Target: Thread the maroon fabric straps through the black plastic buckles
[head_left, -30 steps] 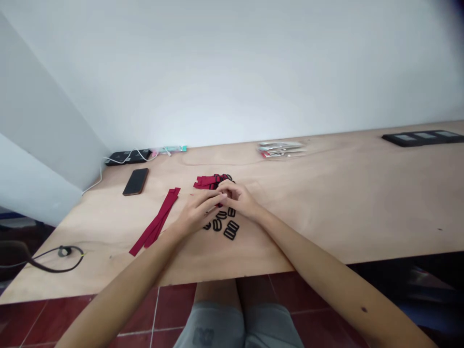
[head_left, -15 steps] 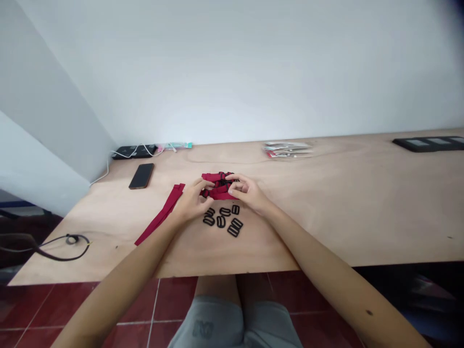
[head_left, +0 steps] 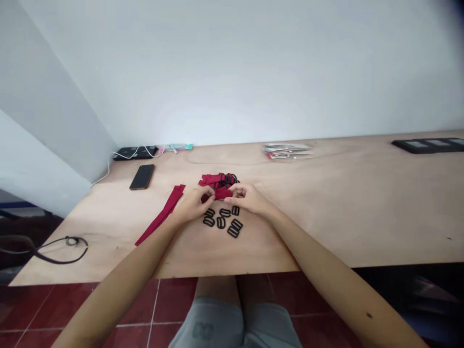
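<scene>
My left hand [head_left: 192, 202] and my right hand [head_left: 248, 197] meet over the wooden table [head_left: 326, 208], and both pinch a short red strap piece [head_left: 220, 193] held between them. Just behind the hands lies a pile of red straps with black buckles [head_left: 219, 180]. Several loose black slide buckles [head_left: 224, 220] lie on the table right in front of the hands. A bundle of long red straps [head_left: 163, 214] lies flat to the left of my left hand.
A black phone [head_left: 142, 176] lies at the left, with a black power strip and white cables [head_left: 134, 152] behind it by the wall. Clear packets [head_left: 288, 150] sit at the back middle, a black tray [head_left: 427, 144] at the far right. A black cable [head_left: 54, 246] loops off the left edge.
The hands went from the loose buckles up to the red pile, then drew back slightly holding one red strap piece clear of the pile. The view shifted a little.
</scene>
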{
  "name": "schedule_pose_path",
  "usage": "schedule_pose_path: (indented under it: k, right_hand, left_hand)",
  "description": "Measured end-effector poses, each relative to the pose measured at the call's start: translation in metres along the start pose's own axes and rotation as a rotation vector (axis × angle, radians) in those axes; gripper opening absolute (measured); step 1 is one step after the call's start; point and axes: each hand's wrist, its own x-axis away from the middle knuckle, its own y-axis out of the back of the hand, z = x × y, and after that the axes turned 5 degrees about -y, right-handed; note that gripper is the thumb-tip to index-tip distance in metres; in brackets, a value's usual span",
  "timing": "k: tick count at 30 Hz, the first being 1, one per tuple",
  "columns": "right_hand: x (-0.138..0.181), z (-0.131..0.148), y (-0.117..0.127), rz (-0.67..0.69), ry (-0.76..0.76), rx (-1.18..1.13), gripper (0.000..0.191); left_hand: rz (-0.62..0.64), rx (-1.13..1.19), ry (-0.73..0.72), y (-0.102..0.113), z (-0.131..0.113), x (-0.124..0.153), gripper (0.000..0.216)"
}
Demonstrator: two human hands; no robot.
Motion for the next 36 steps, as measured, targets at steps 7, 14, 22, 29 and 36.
schedule_pose_path:
  k: [7, 14, 22, 29, 36]
  right_hand:
    - [0.006, -0.005, 0.005, 0.184, 0.026, 0.190, 0.036]
    - [0.007, -0.008, 0.001, 0.244, 0.104, 0.269, 0.022]
    - [0.009, -0.010, 0.001, 0.212, 0.134, 0.287, 0.026]
    - [0.009, -0.012, 0.000, 0.209, 0.170, 0.344, 0.026]
    - [0.010, -0.006, -0.001, 0.253, 0.175, 0.311, 0.015]
  left_hand:
    - [-0.059, 0.065, 0.036, -0.001, 0.015, 0.004, 0.032]
    - [-0.036, 0.023, 0.027, 0.003, 0.010, 0.002, 0.041]
    - [0.065, -0.082, 0.058, 0.005, 0.008, 0.001, 0.038]
    - [0.061, -0.090, 0.076, 0.006, 0.007, 0.000, 0.034]
    - [0.014, -0.042, 0.063, 0.003, 0.010, -0.001, 0.029]
